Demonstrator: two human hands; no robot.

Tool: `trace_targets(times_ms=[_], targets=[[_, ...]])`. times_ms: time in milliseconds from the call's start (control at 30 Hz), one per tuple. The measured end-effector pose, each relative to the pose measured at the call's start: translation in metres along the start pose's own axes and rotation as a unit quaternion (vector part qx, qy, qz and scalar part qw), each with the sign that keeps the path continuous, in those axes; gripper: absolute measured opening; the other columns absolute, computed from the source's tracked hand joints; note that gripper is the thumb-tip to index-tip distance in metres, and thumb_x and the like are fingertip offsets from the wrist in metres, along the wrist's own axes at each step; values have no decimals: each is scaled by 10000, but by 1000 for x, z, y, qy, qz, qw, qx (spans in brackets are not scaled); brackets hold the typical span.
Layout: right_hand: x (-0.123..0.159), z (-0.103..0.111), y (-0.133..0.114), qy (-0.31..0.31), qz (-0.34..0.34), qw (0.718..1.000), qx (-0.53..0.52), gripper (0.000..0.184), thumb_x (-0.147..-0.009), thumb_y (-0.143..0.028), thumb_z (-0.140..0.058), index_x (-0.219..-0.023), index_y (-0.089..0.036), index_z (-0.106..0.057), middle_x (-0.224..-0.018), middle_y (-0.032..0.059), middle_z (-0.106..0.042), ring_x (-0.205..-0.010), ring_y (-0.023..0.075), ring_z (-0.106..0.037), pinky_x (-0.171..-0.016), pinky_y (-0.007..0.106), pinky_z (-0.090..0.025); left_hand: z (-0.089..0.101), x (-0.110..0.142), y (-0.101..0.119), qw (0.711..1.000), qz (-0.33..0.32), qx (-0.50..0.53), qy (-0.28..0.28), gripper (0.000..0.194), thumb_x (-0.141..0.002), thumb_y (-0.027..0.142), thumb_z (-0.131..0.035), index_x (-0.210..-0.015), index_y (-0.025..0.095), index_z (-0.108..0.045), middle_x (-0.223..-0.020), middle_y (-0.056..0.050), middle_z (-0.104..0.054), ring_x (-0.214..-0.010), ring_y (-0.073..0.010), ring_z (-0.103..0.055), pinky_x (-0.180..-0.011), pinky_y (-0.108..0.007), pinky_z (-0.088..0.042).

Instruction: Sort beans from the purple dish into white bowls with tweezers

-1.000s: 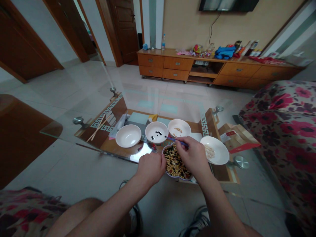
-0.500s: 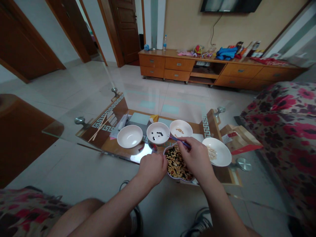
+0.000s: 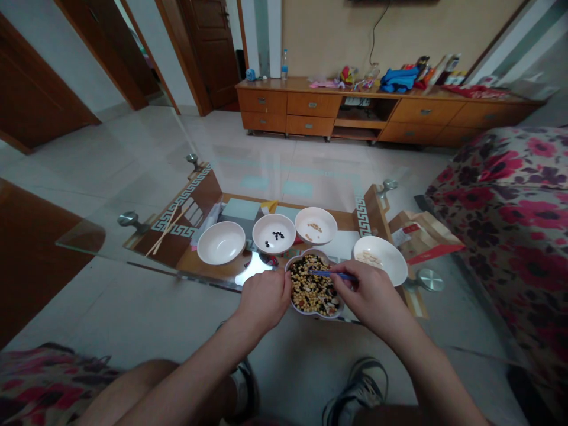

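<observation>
My left hand (image 3: 268,296) is closed on the left rim of a scalloped bowl (image 3: 320,315) full of mixed beans (image 3: 310,289), yellow, black and a few reddish. In my right hand (image 3: 368,290) is a pair of blue tweezers (image 3: 332,274), pinched between thumb and fingers, its tip over the beans inside the bowl. Whether the tip grips a bean is too small to tell. Behind stand a white bowl with several black beans (image 3: 276,235) and another with several yellowish beans (image 3: 314,227). A white bowl (image 3: 394,260) with pale flat pieces is beside my right hand.
At the left a white bowl (image 3: 220,244) shows nothing inside. Wooden chopsticks (image 3: 166,232) lie on the left of the glass table (image 3: 248,171). A brown paper bag (image 3: 426,234) is at the right. A long wooden cabinet (image 3: 310,106) runs along the wall.
My right hand has brought the tweezers from near the black-bean bowl down into the mixed-bean bowl. My left hand stays on the rim. The whole view has shifted slightly.
</observation>
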State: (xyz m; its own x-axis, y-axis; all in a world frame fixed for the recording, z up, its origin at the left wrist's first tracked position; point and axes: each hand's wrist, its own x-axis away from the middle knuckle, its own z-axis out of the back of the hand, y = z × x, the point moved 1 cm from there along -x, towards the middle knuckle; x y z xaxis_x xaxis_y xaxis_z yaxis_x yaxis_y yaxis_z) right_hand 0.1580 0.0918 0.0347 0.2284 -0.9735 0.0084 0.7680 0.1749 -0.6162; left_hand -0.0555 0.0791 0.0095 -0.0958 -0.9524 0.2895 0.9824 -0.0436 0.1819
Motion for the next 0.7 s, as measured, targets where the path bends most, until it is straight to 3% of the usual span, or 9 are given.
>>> trace_targets(times_ms=[233, 500, 700], targets=[[4, -5, -3, -97, 11, 995, -7, 184, -847, -215, -573, -867, -204, -755, -733, 27, -718, -641, 160, -617, -623, 288, -410, 1, -1, 2, 1000, 7, -16, -10, 534, -1053, 388, -223, -925, 179, -698, -921, -129, -769, -845, -288, -743, -756, -413, -550], [6, -6, -6, -153, 24, 988, -3, 176, -826, -194, -576, -819, -209, -751, -661, 1, -657, -592, 139, -561, -588, 275, -376, 2, 0, 2, 1000, 8, -18, -15, 527, -1051, 390, -232, -952, 183, -707, -925, -134, -769, -861, -308, -746, -747, -421, -555], [7, -8, -6, -156, 31, 987, -9, 176, -830, -199, -590, -853, -208, -764, -693, 3, -684, -616, 141, -588, -615, 277, -402, 4, 0, 3, 1000, 11, -14, -25, 533, -1053, 393, -223, -978, 180, -706, -947, -136, -766, -874, -293, -744, -774, -404, -548]])
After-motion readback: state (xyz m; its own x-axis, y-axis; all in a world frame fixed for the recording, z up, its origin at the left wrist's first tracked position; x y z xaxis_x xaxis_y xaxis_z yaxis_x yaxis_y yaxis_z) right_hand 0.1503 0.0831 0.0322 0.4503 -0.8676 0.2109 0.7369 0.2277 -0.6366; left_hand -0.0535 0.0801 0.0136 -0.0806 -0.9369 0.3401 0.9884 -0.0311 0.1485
